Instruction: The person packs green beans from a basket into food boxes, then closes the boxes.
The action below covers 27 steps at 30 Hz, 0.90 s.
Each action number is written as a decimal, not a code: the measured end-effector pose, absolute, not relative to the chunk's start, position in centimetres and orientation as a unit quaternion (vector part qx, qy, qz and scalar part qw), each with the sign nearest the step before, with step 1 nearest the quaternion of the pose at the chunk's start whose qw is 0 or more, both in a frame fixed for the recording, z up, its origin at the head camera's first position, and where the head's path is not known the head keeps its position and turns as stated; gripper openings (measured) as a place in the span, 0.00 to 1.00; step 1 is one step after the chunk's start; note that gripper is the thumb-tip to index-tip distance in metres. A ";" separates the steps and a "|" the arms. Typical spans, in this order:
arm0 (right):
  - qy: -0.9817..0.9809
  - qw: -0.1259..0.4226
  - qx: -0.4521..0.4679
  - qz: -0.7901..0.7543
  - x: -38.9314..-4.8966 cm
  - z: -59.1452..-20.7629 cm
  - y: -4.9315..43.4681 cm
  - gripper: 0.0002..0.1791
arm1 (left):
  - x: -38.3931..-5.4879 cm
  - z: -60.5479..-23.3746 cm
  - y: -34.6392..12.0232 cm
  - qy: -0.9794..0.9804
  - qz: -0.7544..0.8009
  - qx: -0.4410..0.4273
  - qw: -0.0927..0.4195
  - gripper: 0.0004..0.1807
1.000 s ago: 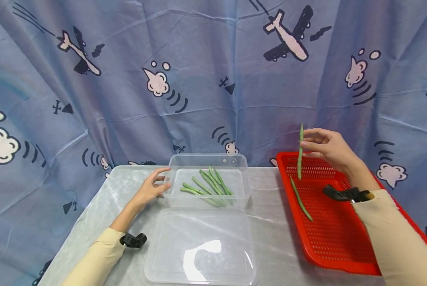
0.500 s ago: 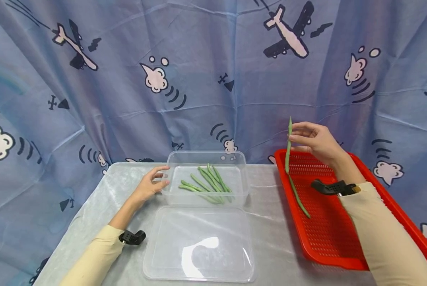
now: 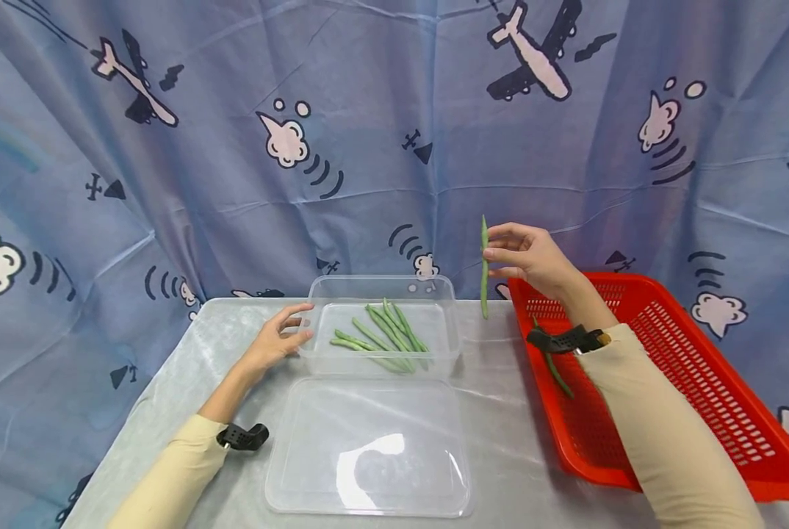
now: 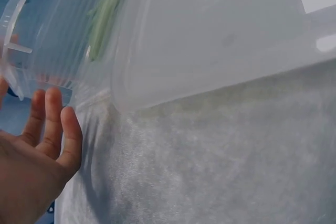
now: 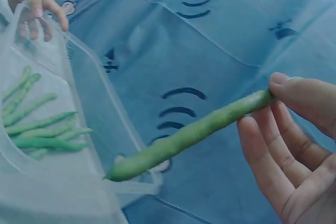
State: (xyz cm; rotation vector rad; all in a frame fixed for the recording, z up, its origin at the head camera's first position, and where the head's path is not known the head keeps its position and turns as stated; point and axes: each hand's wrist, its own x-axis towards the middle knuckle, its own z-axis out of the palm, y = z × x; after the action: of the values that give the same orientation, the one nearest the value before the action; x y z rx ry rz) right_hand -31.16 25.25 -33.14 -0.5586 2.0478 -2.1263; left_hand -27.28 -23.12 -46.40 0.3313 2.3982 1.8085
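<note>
My right hand point(image 3: 532, 257) pinches a green bean point(image 3: 484, 290) between thumb and fingertips. The bean hangs almost upright above the table, between the clear plastic container point(image 3: 452, 323) and the red basket point(image 3: 695, 327). In the right wrist view, the held bean point(image 5: 189, 137) slants across toward the container's rim. My left hand point(image 3: 270, 344) stays at the container's left side, its fingers spread and loosely bent right at the wall. Several green beans point(image 3: 394, 330) lie inside the container. One more bean point(image 3: 558, 378) lies in the basket, partly hidden by the right wrist's camera.
A clear plastic lid point(image 3: 368, 441) lies flat on the grey-white table point(image 3: 500, 426), in front of the container. Behind the table hangs a blue curtain point(image 3: 368, 147) printed with planes and clouds. The basket stands at the table's right side, under the right forearm.
My right hand has carried the green bean left from above the red basket, past its left rim toward the container. The left hand has kept its place at the container.
</note>
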 end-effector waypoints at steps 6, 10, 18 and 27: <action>0.688 0.085 -0.188 -0.696 -31.8 -34.1 22.3 0.18 | -26.9 -46.1 -23.6 0.776 0.617 0.114 0.067 0.34; 0.697 0.089 -0.185 -0.687 -32.1 -34.8 20.5 0.22 | -26.7 -46.1 -24.1 0.774 0.620 0.116 0.063 0.32; 0.710 0.101 -0.171 -0.676 -31.9 -36.0 19.0 0.22 | -26.8 -46.7 -23.7 0.789 0.598 0.130 0.053 0.30; 0.700 0.120 -0.171 -0.683 -32.3 -36.7 17.4 0.19 | -27.1 -46.7 -23.0 0.793 0.596 0.119 0.045 0.28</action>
State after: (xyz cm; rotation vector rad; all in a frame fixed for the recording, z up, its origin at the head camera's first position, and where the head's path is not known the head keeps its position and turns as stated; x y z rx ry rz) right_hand -32.32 17.40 -36.69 -0.5007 2.0456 -1.9955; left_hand -27.07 -22.98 -46.67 0.3627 2.4222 1.8197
